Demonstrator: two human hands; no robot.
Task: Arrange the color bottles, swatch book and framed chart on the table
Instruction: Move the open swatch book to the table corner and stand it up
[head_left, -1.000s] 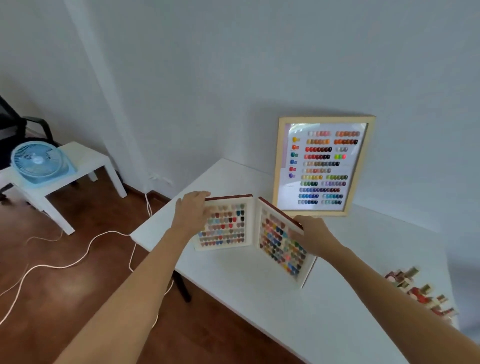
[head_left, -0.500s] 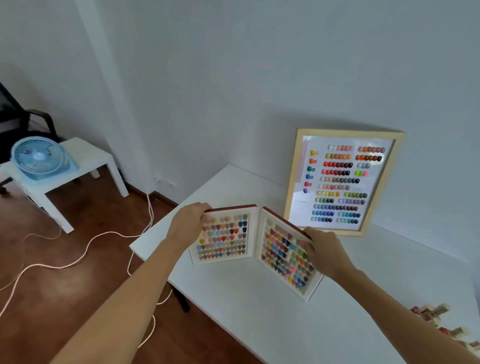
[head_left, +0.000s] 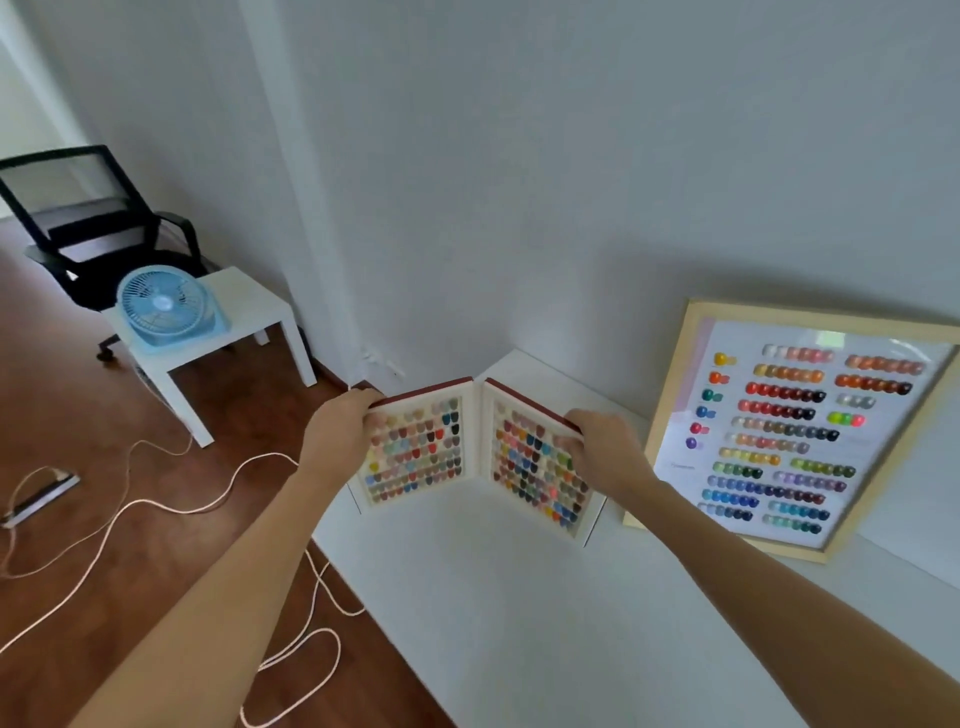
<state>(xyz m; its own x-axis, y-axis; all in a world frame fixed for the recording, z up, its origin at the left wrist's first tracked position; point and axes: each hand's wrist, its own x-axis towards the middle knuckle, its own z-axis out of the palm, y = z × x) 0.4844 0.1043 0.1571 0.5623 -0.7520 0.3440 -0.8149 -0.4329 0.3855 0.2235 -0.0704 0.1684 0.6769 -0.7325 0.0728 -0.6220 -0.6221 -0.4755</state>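
So we've got the swatch book (head_left: 475, 457) standing open like a V near the far left corner of the white table (head_left: 519, 623), both pages facing us. Our left hand (head_left: 340, 439) grips the outer edge of the left page, fingers curled over the dark red cover edge at the top. Our right hand (head_left: 605, 449) grips the outer edge of the right page the same way, fingers wrapped onto the swatch side. Each page is a grid of little nail-shaped color tips, and the bottom edges look like they're resting on the tabletop, though we can't be totally sure.

Just to the right of the book, the framed chart (head_left: 789, 431) leans against the wall (head_left: 519, 182), light wood frame, tilted in our view, with rows of colored dots behind glass. There's a faint line of print low on its left side, but it's way too small and blurry to read, and we can't spot any brand or label on the book either.

The color bottles aren't in this shot.

Off to the left on the wood floor (head_left: 78, 493): a small white side table (head_left: 244, 306) with a light blue fan (head_left: 163, 306) on it, a black office chair (head_left: 88, 223) behind that, and a white cable (head_left: 156, 499) looping across the floor.
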